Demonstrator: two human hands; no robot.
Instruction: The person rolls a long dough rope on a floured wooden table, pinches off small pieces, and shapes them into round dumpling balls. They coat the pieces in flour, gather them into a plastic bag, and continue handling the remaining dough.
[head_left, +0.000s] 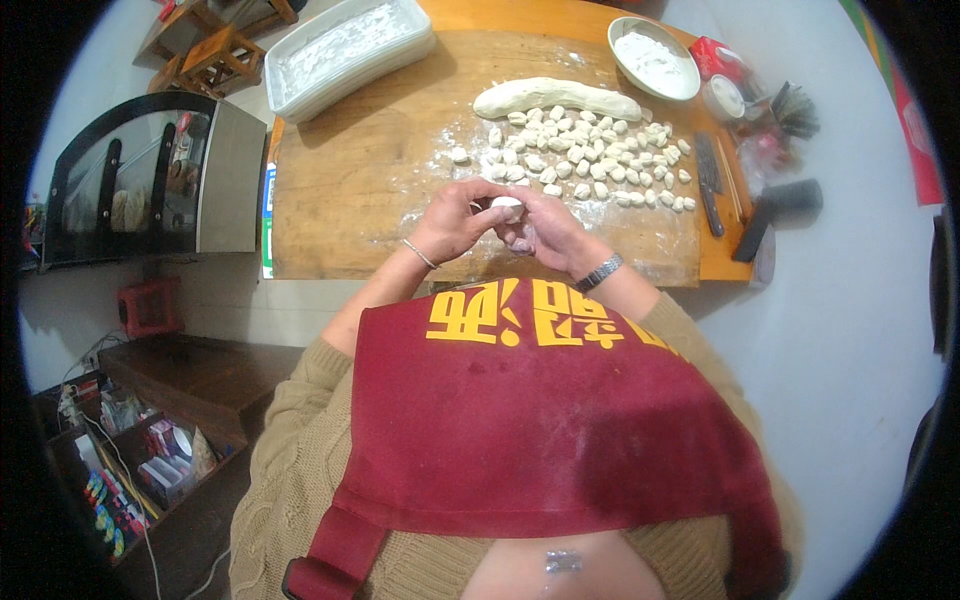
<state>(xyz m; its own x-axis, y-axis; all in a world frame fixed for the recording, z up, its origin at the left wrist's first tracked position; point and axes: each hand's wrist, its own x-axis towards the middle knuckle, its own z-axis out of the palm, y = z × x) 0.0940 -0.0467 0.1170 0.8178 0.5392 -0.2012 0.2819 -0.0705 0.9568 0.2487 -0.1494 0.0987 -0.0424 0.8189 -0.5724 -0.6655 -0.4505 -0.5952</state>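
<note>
A small white dough piece is pinched between the fingers of my left hand and my right hand, just over the near part of a floured wooden board. Flour coats the fingertips, and part of the piece is hidden by them. Beyond my hands lie many small cut dough pieces, spread loosely toward the right. Behind them rests a long, thick roll of dough. One single dough lump sits apart on the left, amid scattered flour.
Stacked white plastic trays, floured inside, stand at the far left. A bowl of flour is at the far right. Along the right edge lie a cleaver-like knife and a black object. A glass-fronted display cabinet stands left.
</note>
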